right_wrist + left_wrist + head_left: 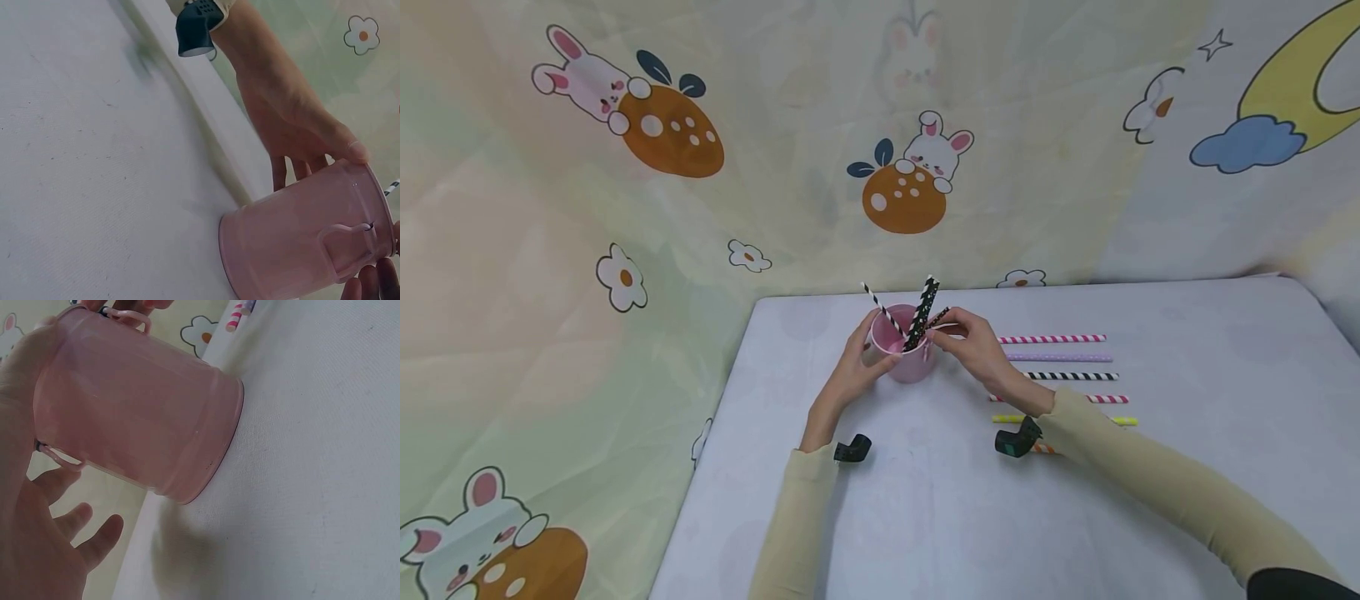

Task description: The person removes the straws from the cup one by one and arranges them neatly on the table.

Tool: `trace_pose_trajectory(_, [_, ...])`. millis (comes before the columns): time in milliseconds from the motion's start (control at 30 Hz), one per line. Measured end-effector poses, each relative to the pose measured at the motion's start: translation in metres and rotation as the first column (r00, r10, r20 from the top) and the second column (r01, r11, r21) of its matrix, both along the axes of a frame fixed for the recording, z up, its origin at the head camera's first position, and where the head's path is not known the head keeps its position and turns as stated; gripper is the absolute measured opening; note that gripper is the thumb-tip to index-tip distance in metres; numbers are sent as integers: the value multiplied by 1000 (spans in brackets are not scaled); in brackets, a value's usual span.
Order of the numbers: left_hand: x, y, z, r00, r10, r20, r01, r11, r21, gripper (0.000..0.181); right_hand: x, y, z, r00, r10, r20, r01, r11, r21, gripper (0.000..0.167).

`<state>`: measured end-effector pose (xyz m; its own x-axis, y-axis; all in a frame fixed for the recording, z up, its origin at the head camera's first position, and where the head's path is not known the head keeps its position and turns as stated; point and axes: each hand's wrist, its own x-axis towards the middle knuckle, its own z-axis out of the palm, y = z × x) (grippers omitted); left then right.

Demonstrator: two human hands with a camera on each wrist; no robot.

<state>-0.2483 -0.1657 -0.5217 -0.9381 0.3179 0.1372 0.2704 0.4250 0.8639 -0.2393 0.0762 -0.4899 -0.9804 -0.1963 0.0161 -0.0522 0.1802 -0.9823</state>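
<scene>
A pink metal bucket (912,367) with small side handles stands near the back edge of the table. Black paper straws with white dots (921,312) and a black-and-white striped paper straw (882,307) lean out of it. My left hand (852,367) grips the bucket's left side, thumb at the rim; the thumb (344,142) also shows in the right wrist view. At the right rim my right hand (977,348) pinches a short-looking dotted black straw (938,317), its lower part hidden. Some right-hand fingers (370,284) show beside the bucket's handle (331,250).
Right of the bucket, several paper straws lie in a row: red-striped (1060,339), purple (1063,358), black-striped (1075,377), another red-striped (1108,399), yellow (1123,421), and orange-striped (1043,448), partly under the right arm. A patterned cloth (805,167) hangs behind the white table (925,517).
</scene>
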Motion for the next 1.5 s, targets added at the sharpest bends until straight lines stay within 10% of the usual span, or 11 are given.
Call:
trace_pose_trajectory(867, [-1,-1,0,1000,1,6,0,998,-62,88,5,19,31,994,-81,-68,75,994,-77,34])
trace_pose_trajectory(1500, [0,-1,-1,1000,-3,6,3,999,-47,86,15,69,75,973,-140,-181,64,926,-373,21])
